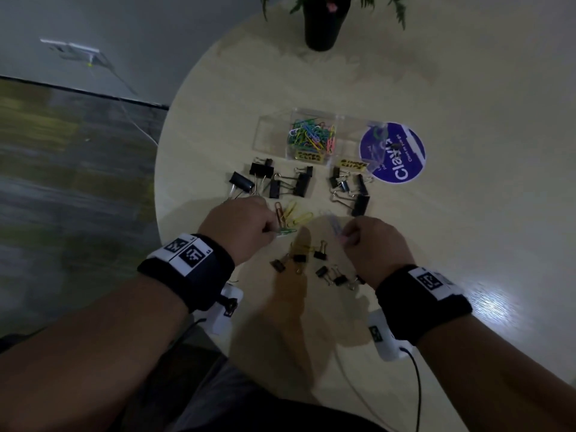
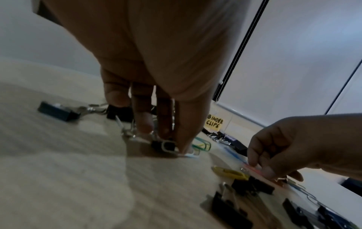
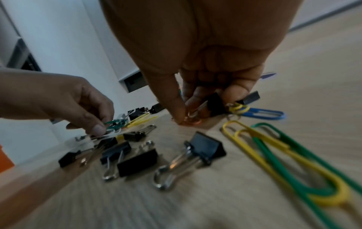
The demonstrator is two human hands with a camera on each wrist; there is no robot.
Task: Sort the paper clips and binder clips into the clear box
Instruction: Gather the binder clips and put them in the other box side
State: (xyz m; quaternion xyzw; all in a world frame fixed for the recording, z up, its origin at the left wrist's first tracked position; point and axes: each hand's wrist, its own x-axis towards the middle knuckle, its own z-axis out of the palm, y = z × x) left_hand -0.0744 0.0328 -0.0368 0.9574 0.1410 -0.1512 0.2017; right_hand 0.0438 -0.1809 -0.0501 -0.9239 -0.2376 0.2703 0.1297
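Note:
The clear box [image 1: 338, 141] stands mid-table, its middle compartment holding several coloured paper clips [image 1: 311, 135]; yellow labels mark the paper clip and binder clip [image 1: 353, 165] sections. My left hand [image 1: 271, 230] pinches a green paper clip [image 1: 286, 231] low over the table; in the left wrist view its fingertips [image 2: 182, 148] also press a white clip. My right hand [image 1: 346, 240] pinches a pink-orange paper clip [image 3: 192, 120] against the table. Loose yellow and orange paper clips [image 1: 293, 213] lie between the hands. Large black binder clips [image 1: 271, 179] lie in front of the box, small binder clips [image 1: 311, 263] nearer me.
A round purple sticker [image 1: 402, 169] lies under the box's right end. A black plant pot [image 1: 324, 26] stands at the table's far side. The round table's edge [image 1: 157, 194] curves close by my left hand. Big yellow and green paper clips [image 3: 284, 155] lie right of my right hand.

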